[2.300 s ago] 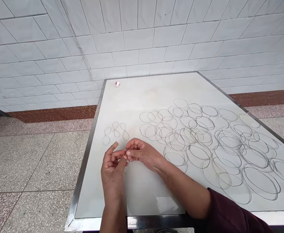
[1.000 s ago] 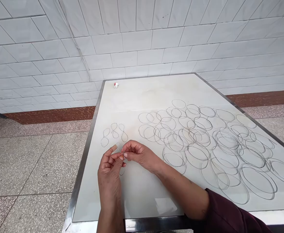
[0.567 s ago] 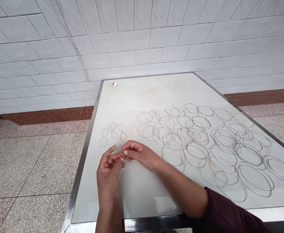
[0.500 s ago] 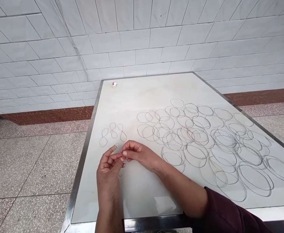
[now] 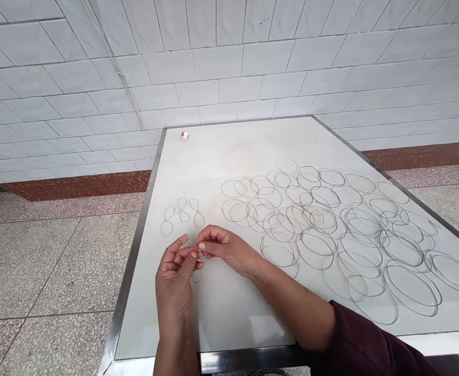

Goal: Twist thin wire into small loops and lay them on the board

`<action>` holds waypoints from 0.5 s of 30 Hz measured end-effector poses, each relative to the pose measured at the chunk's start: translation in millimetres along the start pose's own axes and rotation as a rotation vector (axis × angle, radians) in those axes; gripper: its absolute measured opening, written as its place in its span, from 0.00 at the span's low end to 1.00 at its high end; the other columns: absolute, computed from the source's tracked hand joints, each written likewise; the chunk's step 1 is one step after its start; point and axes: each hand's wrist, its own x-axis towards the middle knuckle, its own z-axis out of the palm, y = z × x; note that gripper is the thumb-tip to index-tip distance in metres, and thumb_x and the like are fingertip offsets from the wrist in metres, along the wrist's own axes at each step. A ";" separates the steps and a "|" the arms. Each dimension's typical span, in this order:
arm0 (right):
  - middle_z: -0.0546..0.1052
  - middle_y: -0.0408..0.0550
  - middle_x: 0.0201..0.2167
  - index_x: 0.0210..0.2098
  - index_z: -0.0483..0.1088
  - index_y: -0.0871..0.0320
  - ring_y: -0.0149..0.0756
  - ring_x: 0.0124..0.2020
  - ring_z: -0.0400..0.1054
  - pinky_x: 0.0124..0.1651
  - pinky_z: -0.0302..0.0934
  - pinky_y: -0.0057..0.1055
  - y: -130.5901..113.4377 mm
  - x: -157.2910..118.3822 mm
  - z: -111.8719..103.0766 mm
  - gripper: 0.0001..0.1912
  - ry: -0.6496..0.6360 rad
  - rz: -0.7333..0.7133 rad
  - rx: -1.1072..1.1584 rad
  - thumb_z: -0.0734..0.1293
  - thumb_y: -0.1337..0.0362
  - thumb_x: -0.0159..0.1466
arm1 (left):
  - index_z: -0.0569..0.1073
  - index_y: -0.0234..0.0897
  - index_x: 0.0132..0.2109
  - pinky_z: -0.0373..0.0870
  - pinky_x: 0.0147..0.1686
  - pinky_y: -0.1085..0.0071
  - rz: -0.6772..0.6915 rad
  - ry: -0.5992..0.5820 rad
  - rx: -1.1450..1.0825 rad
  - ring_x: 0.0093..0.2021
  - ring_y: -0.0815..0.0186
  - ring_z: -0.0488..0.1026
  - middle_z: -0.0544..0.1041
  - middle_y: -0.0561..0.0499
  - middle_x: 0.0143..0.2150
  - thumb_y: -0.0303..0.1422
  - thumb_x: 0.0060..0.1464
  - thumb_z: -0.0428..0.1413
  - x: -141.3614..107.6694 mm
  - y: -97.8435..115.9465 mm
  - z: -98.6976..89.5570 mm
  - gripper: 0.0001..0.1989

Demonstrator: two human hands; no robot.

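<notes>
My left hand (image 5: 178, 271) pinches a thin wire loop (image 5: 197, 282) between thumb and fingers. My right hand (image 5: 222, 245) grips the same wire near its middle, thumb against fingertips. One end of the loop shows above the fingers and the other hangs below, so it looks like a figure eight. Just beyond the hands lie three twisted wire figure eights, at the left (image 5: 167, 220), the middle (image 5: 181, 210) and the right (image 5: 196, 211). A tan wrap or tape (image 5: 183, 239) covers a left fingertip.
Many overlapping wire rings (image 5: 318, 228) spread over the right half of the white table (image 5: 229, 151). A small white and red object (image 5: 185, 136) sits at the far left corner. Metal edging (image 5: 135, 240) borders the table, and a tiled wall (image 5: 217, 94) stands behind it.
My left thumb has shifted slightly left, and more of the wire crossing now shows between the hands. Both hands otherwise stay in place.
</notes>
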 end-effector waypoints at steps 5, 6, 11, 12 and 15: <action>0.73 0.42 0.29 0.34 0.71 0.56 0.31 0.32 0.63 0.40 0.58 0.31 3.3 1.0 0.4 0.10 0.030 0.007 -0.001 0.72 0.58 0.59 | 0.75 0.37 0.50 0.71 0.35 0.71 -0.003 0.017 0.016 0.32 0.69 0.74 0.79 0.52 0.33 0.32 0.45 0.67 -0.9 0.5 0.7 0.23; 0.73 0.42 0.29 0.34 0.71 0.56 0.31 0.32 0.63 0.40 0.58 0.31 4.0 1.1 0.4 0.10 0.039 0.009 -0.004 0.72 0.58 0.59 | 0.75 0.37 0.50 0.71 0.36 0.71 -0.007 0.019 0.023 0.32 0.69 0.74 0.79 0.52 0.33 0.32 0.44 0.67 -1.4 1.0 1.1 0.23; 0.71 0.41 0.28 0.33 0.71 0.56 0.31 0.31 0.62 0.40 0.58 0.32 4.7 0.9 0.3 0.11 0.059 0.007 -0.024 0.72 0.57 0.58 | 0.75 0.38 0.50 0.70 0.42 0.70 -0.018 0.023 0.054 0.35 0.69 0.75 0.79 0.53 0.34 0.30 0.41 0.68 -4.2 3.8 3.8 0.25; 0.71 0.41 0.28 0.33 0.71 0.56 0.31 0.31 0.62 0.39 0.58 0.32 4.5 1.0 0.3 0.11 0.057 0.004 -0.025 0.72 0.57 0.58 | 0.75 0.38 0.50 0.70 0.43 0.69 -0.017 0.023 0.056 0.35 0.68 0.75 0.79 0.53 0.34 0.30 0.41 0.68 -4.4 3.9 3.8 0.25; 0.70 0.41 0.28 0.33 0.71 0.56 0.31 0.31 0.61 0.40 0.58 0.31 3.9 1.0 -0.3 0.09 0.044 0.003 -0.034 0.72 0.58 0.59 | 0.75 0.39 0.50 0.69 0.43 0.70 -0.012 0.026 0.059 0.36 0.68 0.75 0.79 0.52 0.34 0.29 0.42 0.68 -3.5 2.8 2.5 0.25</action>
